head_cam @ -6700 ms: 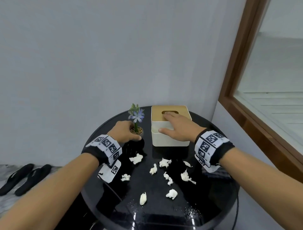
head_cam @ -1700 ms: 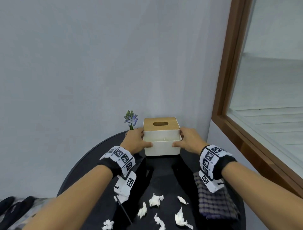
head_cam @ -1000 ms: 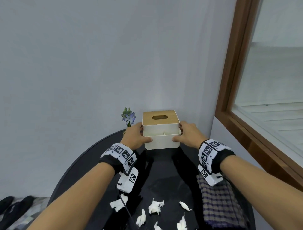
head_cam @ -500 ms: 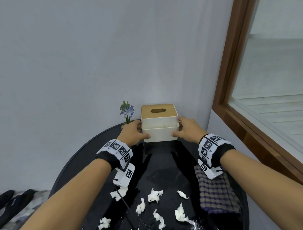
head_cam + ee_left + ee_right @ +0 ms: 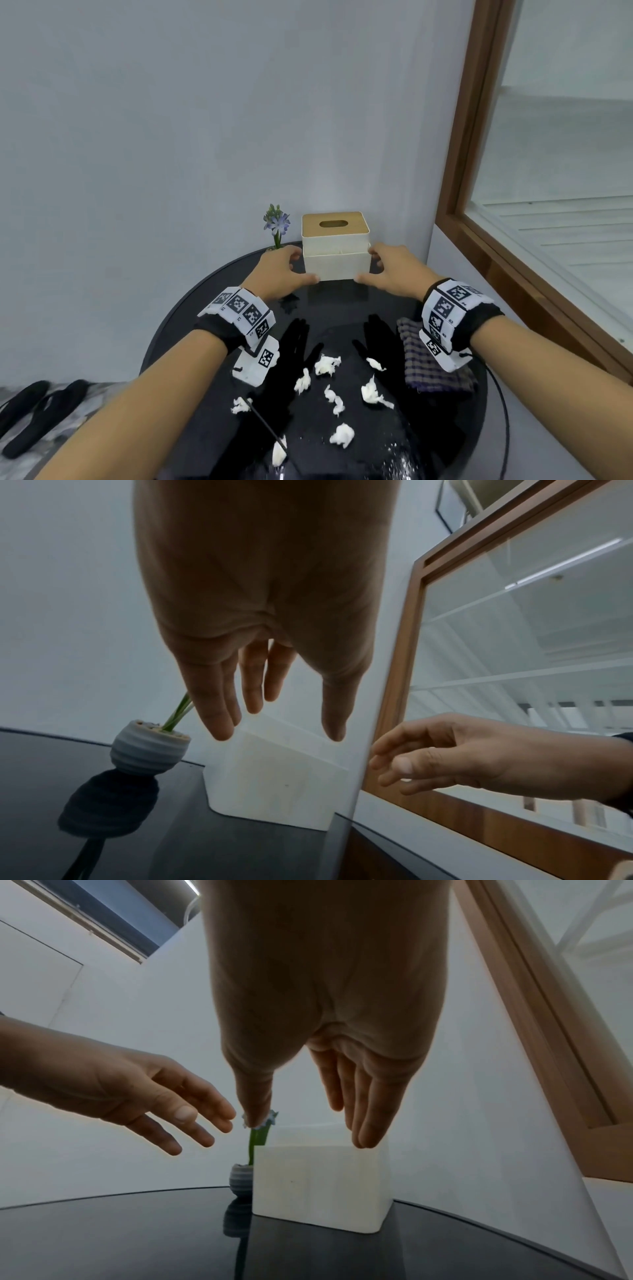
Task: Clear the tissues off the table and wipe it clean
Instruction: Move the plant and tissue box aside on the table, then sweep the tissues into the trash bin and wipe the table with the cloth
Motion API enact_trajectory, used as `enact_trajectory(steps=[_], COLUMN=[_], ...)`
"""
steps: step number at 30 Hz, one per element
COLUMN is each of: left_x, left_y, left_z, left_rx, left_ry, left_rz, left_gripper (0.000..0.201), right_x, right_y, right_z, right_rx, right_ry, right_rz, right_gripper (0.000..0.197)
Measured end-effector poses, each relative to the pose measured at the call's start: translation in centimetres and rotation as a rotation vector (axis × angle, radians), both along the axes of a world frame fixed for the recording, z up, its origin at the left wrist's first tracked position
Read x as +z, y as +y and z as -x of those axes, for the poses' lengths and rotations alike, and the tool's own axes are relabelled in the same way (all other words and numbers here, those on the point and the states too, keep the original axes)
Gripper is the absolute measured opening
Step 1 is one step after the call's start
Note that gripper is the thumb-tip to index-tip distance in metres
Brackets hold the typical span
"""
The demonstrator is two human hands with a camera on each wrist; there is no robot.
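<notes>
On the black table (image 5: 342,308), both hands, fingers loosely spread, flank the tissue box (image 5: 337,263), holding nothing.

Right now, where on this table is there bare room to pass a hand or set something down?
Bare black top lies between the tissue box and the crumpled tissues, and along the left rim of the table. The near middle is crowded with tissues; the checked cloth fills the right side. The flower pot sits left of the box. Both hands, left and right, are open beside the box.
</notes>
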State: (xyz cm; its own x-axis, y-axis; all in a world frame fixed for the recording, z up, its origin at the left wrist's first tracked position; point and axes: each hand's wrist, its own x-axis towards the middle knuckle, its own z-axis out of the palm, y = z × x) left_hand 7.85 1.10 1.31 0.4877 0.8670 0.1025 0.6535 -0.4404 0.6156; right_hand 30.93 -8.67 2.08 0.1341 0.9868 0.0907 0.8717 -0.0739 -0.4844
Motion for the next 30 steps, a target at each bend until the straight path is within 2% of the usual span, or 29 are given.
enact_trajectory(steps=[7,12,20,25,30], left_x=[0.5,-0.2,-5.8,-9.1,-11.1], left_y=[-7.5,-13.1,-22.0,-25.0,-25.8], left_z=[3.6,7.1,11.9,13.7,14.0], left_rx=[-0.021,-0.018,0.014,0.054,0.073], left_ry=[0.025,0.022,-0.052,-0.106,0.009], left_rz=[-0.038,-0.072,-0.123,-0.126,-0.268], left_gripper=[0.074,0.067,0.067,0.071,0.080], right_x=[-0.3,-2.0,-5.2,-6.3,-7.6], right_y=[-6.3,-11.1,-16.8,-16.6,-15.9], right_z=[2.9,4.4,5.7,4.1,2.8], right_rx=[0.026,0.025,-0.009,-0.131,-0.207], right_ry=[-0.033,-0.030,-0.053,-0.076,-0.223], right_rz=[-0.013,-0.018,-0.087,-0.128,-0.094], right_gripper=[0.069,0.070,0.064,0.055,0.056])
